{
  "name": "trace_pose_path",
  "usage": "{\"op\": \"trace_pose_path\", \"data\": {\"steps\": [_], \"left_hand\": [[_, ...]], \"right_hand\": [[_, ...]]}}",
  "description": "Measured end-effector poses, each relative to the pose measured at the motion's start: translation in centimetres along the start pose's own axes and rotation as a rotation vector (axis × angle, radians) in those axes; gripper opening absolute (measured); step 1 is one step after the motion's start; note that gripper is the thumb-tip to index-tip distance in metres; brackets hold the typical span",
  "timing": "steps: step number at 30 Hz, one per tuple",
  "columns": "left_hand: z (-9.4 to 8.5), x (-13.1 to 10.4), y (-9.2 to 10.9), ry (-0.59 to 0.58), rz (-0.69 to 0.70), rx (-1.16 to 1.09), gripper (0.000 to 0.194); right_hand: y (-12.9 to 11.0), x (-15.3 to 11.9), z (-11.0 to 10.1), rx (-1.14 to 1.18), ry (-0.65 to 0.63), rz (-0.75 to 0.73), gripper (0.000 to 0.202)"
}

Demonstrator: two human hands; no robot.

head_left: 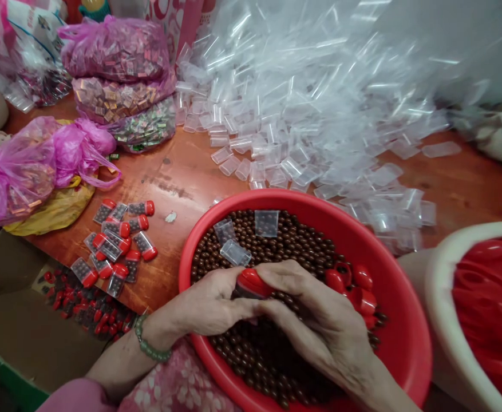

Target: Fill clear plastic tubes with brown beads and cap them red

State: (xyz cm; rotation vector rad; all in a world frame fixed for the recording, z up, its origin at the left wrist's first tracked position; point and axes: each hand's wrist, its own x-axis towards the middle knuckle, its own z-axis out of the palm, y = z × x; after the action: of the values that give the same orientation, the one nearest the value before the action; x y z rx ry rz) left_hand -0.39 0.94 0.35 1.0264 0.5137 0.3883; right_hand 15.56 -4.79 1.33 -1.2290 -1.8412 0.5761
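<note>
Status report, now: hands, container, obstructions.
Left hand and right hand both on red-capped container, over red basin. Clear containers lie on brown balls beyond. Nothing visibly blocking either hand.

The left hand (212, 303) and right hand (330, 317) meet, fingers (283, 274) bent in a pinch; the left forearm (119, 355) slants inward.

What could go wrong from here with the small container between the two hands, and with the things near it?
The red-capped container, held between the left hand and right hand, might slip into the brown balls below. Some filled containers lie near the edge of the table, so the left forearm could perhaps knock one off.
</note>
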Motion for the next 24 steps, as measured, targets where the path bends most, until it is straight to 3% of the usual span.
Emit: {"op": "trace_pose_path", "data": {"steps": [3,5,10,15,20,24], "left_hand": [[-0.2,0.1,-0.2,0.037,-0.041,-0.057,0.030],[-0.1,0.1,-0.2,0.052,-0.105,-0.112,0.037],[0.2,0.1,0.0,0.091,-0.150,-0.293,0.044],[0.2,0.0,0.1,0.088,-0.199,-0.348,0.046],[0.4,-0.2,0.0,0.090,-0.208,-0.327,0.048],[0.3,-0.2,0.0,0.105,-0.191,-0.363,0.048]], "right_hand": [[0.2,-0.1,0.0,-0.202,-0.075,-0.055,0.054],[0.3,0.0,0.4,-0.344,-0.072,-0.101,0.062],[0.0,0.7,1.4,-0.563,-0.024,-0.193,0.041],[0.1,0.8,1.4,-0.645,-0.042,-0.289,0.045],[0.3,0.5,1.5,-0.652,-0.042,-0.300,0.043],[0.2,0.5,1.5,-0.640,-0.069,-0.223,0.045]]}}
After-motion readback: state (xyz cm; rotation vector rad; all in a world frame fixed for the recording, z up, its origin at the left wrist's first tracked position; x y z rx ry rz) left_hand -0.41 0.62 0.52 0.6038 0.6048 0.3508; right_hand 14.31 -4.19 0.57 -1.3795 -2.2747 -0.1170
